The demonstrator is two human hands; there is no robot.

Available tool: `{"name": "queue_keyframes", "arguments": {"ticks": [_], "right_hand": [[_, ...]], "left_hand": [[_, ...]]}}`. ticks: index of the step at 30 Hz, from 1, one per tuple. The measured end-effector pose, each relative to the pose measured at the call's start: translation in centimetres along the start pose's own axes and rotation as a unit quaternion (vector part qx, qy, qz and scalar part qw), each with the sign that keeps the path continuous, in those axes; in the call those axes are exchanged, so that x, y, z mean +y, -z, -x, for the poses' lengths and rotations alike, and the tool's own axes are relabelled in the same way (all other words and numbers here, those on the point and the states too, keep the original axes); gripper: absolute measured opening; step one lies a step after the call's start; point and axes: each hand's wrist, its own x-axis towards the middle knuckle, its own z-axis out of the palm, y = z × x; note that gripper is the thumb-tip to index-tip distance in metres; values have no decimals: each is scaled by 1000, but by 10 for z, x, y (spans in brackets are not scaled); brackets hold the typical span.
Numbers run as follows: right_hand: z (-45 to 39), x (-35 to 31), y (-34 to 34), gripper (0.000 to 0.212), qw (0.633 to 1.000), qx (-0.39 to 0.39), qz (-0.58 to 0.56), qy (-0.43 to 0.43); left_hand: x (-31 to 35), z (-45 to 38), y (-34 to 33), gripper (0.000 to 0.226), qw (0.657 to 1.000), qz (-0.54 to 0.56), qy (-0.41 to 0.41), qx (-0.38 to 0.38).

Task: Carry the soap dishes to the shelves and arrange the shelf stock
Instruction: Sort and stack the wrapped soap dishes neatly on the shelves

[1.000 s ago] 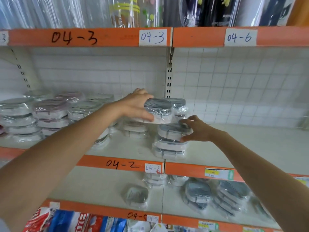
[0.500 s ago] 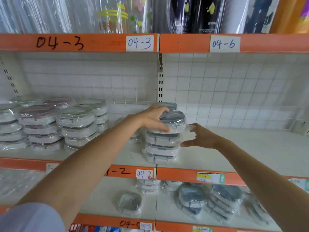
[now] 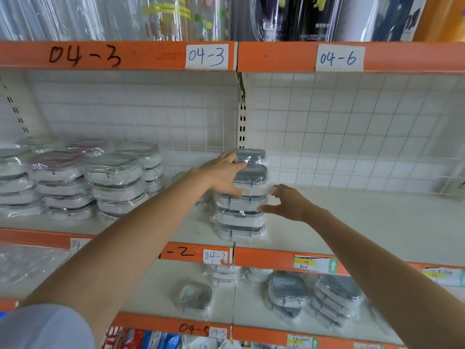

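A stack of plastic-wrapped soap dishes (image 3: 240, 217) with grey lids stands on the middle shelf (image 3: 352, 222) by the centre upright. My left hand (image 3: 222, 176) grips the top soap dish (image 3: 254, 176) of that stack from its left side. My right hand (image 3: 286, 204) is open at the stack's right side, fingertips touching the wrapping. Another wrapped dish (image 3: 251, 155) sits just behind the top one.
Several stacks of wrapped soap dishes (image 3: 75, 182) fill the left of the middle shelf. The lower shelf holds more dishes (image 3: 312, 298) and a single one (image 3: 195, 297). Orange shelf edges carry labels 04-3 and 04-6. A wire grid backs the shelf.
The dish in my left hand has come down onto the stack, which now stands one higher. My right hand has stayed by the stack's right side.
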Motion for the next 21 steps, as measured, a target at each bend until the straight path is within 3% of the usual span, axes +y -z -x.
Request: {"name": "queue_keyframes", "arguments": {"ticks": [5, 8, 13, 17, 21], "right_hand": [[15, 1, 6, 84, 999, 4, 46, -17], [28, 4, 9, 89, 997, 9, 69, -22], [61, 5, -2, 68, 994, 29, 89, -52], [95, 2, -29, 46, 994, 59, 72, -66], [133, -7, -71, 34, 994, 62, 60, -68]], "left_hand": [[9, 3, -2, 89, 998, -60, 1, 25], [18, 14, -3, 85, 992, -92, -26, 81], [38, 47, -15, 44, 978, -59, -116, 162], [49, 83, -43, 21, 978, -27, -163, 129], [44, 120, -94, 15, 981, 1, -194, 17]]}}
